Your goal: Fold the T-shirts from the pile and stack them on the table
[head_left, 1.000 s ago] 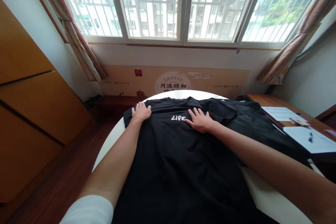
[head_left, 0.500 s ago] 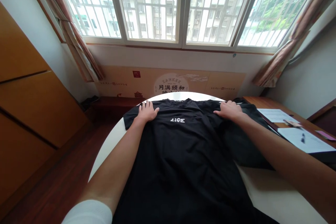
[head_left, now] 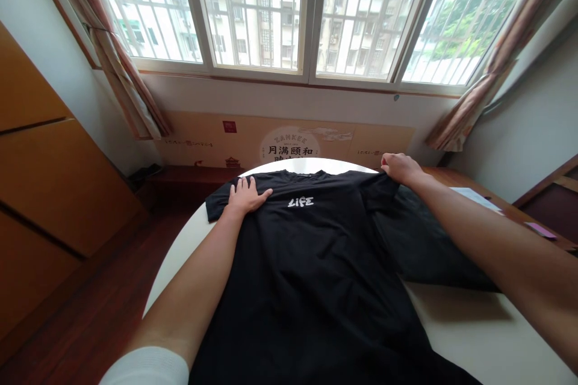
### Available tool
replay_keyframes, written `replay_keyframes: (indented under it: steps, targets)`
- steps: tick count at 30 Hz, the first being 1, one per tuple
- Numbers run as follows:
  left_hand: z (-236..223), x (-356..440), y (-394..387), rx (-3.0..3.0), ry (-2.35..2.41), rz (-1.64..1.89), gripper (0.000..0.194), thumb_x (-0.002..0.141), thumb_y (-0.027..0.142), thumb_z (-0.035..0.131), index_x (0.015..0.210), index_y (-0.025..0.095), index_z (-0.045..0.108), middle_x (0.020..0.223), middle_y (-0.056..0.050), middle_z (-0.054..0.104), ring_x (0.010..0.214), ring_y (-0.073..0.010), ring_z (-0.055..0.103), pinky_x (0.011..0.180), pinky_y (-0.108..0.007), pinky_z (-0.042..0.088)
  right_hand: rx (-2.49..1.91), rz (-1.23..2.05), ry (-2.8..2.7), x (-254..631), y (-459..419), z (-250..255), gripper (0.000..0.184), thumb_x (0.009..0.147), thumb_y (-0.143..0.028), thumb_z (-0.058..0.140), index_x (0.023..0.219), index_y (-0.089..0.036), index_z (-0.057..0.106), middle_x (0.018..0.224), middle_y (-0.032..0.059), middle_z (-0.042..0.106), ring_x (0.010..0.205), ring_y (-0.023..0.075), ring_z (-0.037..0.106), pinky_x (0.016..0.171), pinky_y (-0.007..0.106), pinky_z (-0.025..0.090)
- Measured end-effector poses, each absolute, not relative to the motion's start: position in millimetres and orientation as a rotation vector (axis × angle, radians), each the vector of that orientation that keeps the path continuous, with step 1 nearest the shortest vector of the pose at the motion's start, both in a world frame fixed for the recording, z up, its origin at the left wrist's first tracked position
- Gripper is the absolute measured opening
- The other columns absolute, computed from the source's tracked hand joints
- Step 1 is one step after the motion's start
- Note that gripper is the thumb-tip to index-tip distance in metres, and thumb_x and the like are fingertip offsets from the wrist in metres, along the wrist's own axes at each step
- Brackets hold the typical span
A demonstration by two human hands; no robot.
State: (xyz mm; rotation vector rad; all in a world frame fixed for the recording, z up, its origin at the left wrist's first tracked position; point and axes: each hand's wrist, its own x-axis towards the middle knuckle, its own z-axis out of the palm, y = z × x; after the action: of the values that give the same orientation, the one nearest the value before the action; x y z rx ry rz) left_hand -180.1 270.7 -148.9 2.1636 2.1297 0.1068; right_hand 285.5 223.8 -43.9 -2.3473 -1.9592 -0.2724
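A black T-shirt (head_left: 307,289) lies spread on a round white table (head_left: 456,325), its collar towards the window and a white "LIFE" print (head_left: 300,202) on its chest. My left hand (head_left: 244,197) rests flat on the shirt's left shoulder, fingers apart, holding nothing. My right hand (head_left: 400,169) is curled over the far edge of the shirt's right sleeve (head_left: 379,190) and seems to pinch it. A second dark garment (head_left: 428,246) lies under and beside that sleeve, partly hidden by my right forearm.
A wooden desk (head_left: 460,177) with papers (head_left: 474,195) and a pink card (head_left: 539,230) adjoins the table on the right. Below the barred window (head_left: 271,12) runs a printed beige panel (head_left: 289,144). Wooden wardrobe doors (head_left: 45,192) stand at the left.
My right hand has moved from the shirt's shoulder outward to the sleeve's far edge, and my right arm now covers more of the desk. My left hand stays on the shoulder.
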Motion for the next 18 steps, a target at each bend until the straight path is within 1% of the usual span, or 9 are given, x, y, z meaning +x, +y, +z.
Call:
replay_keyframes:
  steps: [3,5,8,9,10,12,14,16,18]
  targets:
    - [-144,-177,264,2.141,2.175,0.097,0.113,0.097,0.084,0.027,0.171,0.000,0.014,0.176,-0.029,0.008,0.166,-0.0386,0.006,0.132,-0.056,0.009,-2.280,-0.351,-1.990,264,216,-45,0.053,0.103,-0.031,0.060,0.151,-0.008,0.056,0.140,0.0268,0.064,0.129,0.0381,0.062,0.104,0.047,0.048]
    - [-139,-171,260,2.170,2.191,0.111,0.112,0.098,0.081,0.031,0.171,-0.002,0.014,0.177,-0.028,0.006,0.166,-0.0392,0.004,0.132,-0.056,0.007,-2.097,-0.396,-2.088,233,196,-55,0.058,0.107,-0.035,0.054,0.159,-0.009,0.048,0.146,0.0245,0.061,0.137,0.0366,0.056,0.111,0.048,0.045]
    - [-132,-156,257,2.317,2.089,0.163,0.107,0.099,0.075,0.038,0.171,0.000,0.013,0.178,-0.023,0.001,0.166,-0.0378,0.003,0.133,-0.056,0.007,-1.581,-0.243,-2.463,179,141,-81,0.055,0.108,-0.041,0.052,0.154,-0.011,0.055,0.148,0.0219,0.062,0.140,0.0339,0.055,0.119,0.048,0.040]
    - [-131,-151,257,2.371,2.015,0.171,0.104,0.099,0.073,0.038,0.172,0.002,0.013,0.179,-0.020,-0.002,0.167,-0.0366,0.003,0.133,-0.055,0.007,-1.458,-0.126,-2.593,163,119,-92,0.056,0.108,-0.045,0.052,0.154,-0.014,0.056,0.154,0.0211,0.058,0.144,0.0339,0.052,0.122,0.050,0.037]
    - [-130,-145,256,2.410,1.938,0.164,0.102,0.100,0.072,0.039,0.172,0.004,0.014,0.179,-0.018,-0.004,0.167,-0.0353,0.003,0.133,-0.055,0.007,-1.397,-0.016,-2.678,149,96,-103,0.063,0.107,-0.051,0.054,0.158,-0.014,0.052,0.163,0.0220,0.049,0.151,0.0358,0.046,0.124,0.054,0.034]
    - [-132,-137,255,2.434,1.818,0.104,0.098,0.101,0.070,0.037,0.173,0.007,0.014,0.179,-0.016,-0.004,0.167,-0.0335,0.004,0.133,-0.054,0.008,-1.355,0.172,-2.763,131,53,-123,0.079,0.105,-0.061,0.053,0.168,-0.016,0.036,0.176,0.0224,0.023,0.162,0.0380,0.025,0.128,0.060,0.027]
    - [-137,-134,253,2.418,1.782,0.042,0.097,0.101,0.072,0.033,0.173,0.010,0.015,0.179,-0.015,0.002,0.167,-0.0321,0.007,0.133,-0.054,0.009,-1.362,0.273,-2.770,125,17,-137,0.085,0.106,-0.061,0.050,0.173,-0.018,0.021,0.178,0.0198,0.009,0.165,0.0370,0.010,0.129,0.064,0.019]
    - [-141,-135,253,2.405,1.786,0.016,0.096,0.102,0.074,0.029,0.173,0.012,0.016,0.179,-0.014,0.008,0.167,-0.0303,0.009,0.133,-0.053,0.009,-1.364,0.275,-2.732,128,-12,-145,0.089,0.106,-0.057,0.052,0.174,-0.019,0.009,0.178,0.0180,0.004,0.165,0.0362,0.005,0.130,0.066,0.016]
    - [-144,-138,253,2.409,1.798,0.025,0.096,0.102,0.075,0.027,0.173,0.013,0.017,0.179,-0.012,0.010,0.167,-0.0289,0.009,0.133,-0.052,0.009,-1.262,0.164,-2.729,135,-34,-151,0.096,0.103,-0.058,0.058,0.174,-0.019,0.007,0.177,0.0195,0.010,0.165,0.0379,0.011,0.129,0.066,0.019]
